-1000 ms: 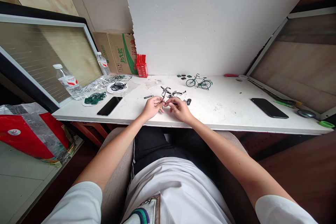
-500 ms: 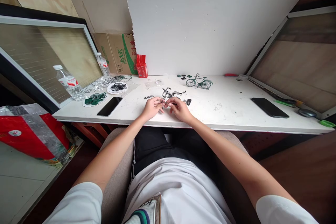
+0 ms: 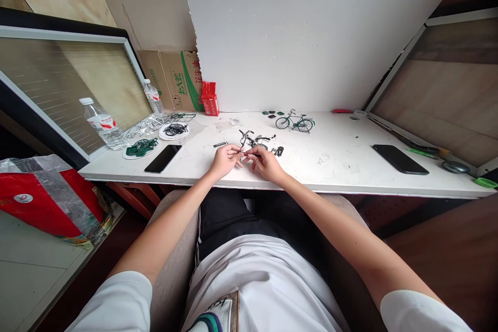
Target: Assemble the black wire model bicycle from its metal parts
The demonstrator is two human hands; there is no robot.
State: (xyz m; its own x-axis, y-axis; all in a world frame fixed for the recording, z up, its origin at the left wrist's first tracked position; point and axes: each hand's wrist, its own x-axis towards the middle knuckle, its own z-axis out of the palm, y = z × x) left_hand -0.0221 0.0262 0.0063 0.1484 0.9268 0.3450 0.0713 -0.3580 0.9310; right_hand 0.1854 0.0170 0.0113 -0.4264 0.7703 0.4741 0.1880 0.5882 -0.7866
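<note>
My left hand (image 3: 227, 161) and my right hand (image 3: 267, 162) meet near the table's front edge, fingertips almost touching. The fingers of my left hand pinch a thin dark part. A slim dark piece is pinched in my right hand, its tip meeting the part on the left. Just beyond my fingers lies a partly built black model bicycle (image 3: 257, 141), with handlebars and thin bars. Small black pieces (image 3: 279, 151) rest right of my right hand, and a short black strip (image 3: 220, 144) lies beyond my left hand. A green model bicycle (image 3: 294, 122) stands farther back.
On the white table (image 3: 334, 166) at left are a phone (image 3: 163, 158), a plate of green parts (image 3: 140, 148), a plate of black parts (image 3: 174, 130) and bottles (image 3: 101, 123). Another phone (image 3: 400, 159) and a mouse (image 3: 455, 167) lie right. A white board (image 3: 311, 41) leans behind.
My hands stay in nearly the same place; the fingers around the small dark parts have shifted slightly.
</note>
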